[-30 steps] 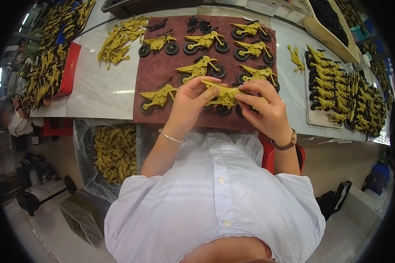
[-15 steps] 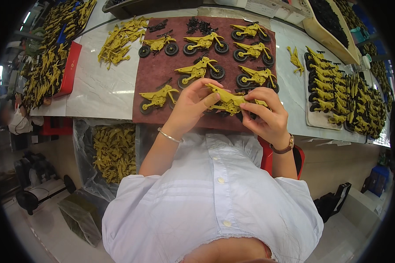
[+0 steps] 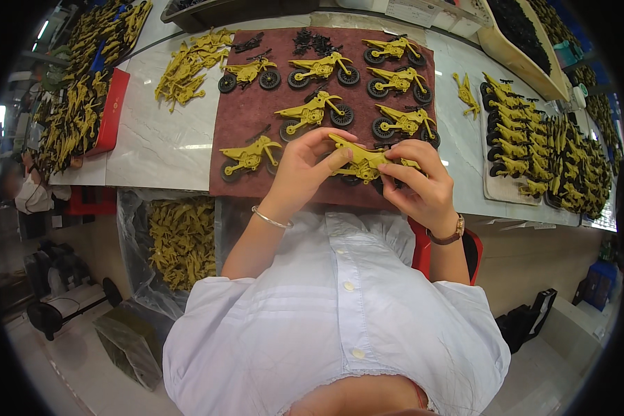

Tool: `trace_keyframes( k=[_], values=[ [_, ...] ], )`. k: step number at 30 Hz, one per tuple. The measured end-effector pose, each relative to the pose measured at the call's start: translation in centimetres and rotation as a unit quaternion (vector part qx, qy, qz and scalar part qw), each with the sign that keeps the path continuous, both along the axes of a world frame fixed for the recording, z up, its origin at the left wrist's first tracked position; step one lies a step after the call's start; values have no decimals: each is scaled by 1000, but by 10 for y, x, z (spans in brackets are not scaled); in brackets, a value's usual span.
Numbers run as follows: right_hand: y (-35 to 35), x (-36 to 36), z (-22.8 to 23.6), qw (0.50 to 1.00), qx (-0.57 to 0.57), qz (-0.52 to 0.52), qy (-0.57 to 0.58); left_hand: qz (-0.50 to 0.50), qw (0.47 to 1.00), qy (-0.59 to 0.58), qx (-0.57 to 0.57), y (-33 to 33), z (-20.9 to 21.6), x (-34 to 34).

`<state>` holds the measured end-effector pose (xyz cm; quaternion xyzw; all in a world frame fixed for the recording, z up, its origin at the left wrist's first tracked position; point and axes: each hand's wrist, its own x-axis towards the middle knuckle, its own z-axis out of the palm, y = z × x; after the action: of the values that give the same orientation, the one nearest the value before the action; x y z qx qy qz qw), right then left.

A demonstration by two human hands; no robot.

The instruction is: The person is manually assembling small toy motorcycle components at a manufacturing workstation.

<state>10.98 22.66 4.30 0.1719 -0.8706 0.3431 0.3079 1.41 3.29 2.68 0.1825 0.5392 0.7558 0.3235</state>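
Setting: white marble-look worktop point(image 3: 152, 149) with a dark red mat point(image 3: 249, 118) laid on its middle, seen from above.
Held piece: yellow-green toy motorcycle body point(image 3: 365, 161), lifted just above the near edge of the mat, between both hands.
Left hand point(image 3: 305, 170): fingers curled, pinching the rear end of the body.
Right hand point(image 3: 416, 182): fingers pinching the front end, thumb beneath.
On the mat: finished toy motorcycles point(image 3: 315, 111) with black wheels, in loose rows; small black parts point(image 3: 312, 41) at the far edge.
Left of the mat: loose yellow-green frames point(image 3: 184, 66) heaped toward the far left corner.
Right edge: pale tray point(image 3: 491, 187) packed with more motorcycles.
Below the worktop: plastic bag of frames point(image 3: 180, 239).
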Motion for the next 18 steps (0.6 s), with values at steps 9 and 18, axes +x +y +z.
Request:
trace_keyframes(
  k=[9, 18],
  values=[
    [3, 1, 3, 877, -388, 54, -279, -26, 998, 51, 5, -3, 6, 1],
    [6, -1, -3, 857, -380, 84, -337, -28, 995, 95, -12, -2, 8, 0]
  ],
)
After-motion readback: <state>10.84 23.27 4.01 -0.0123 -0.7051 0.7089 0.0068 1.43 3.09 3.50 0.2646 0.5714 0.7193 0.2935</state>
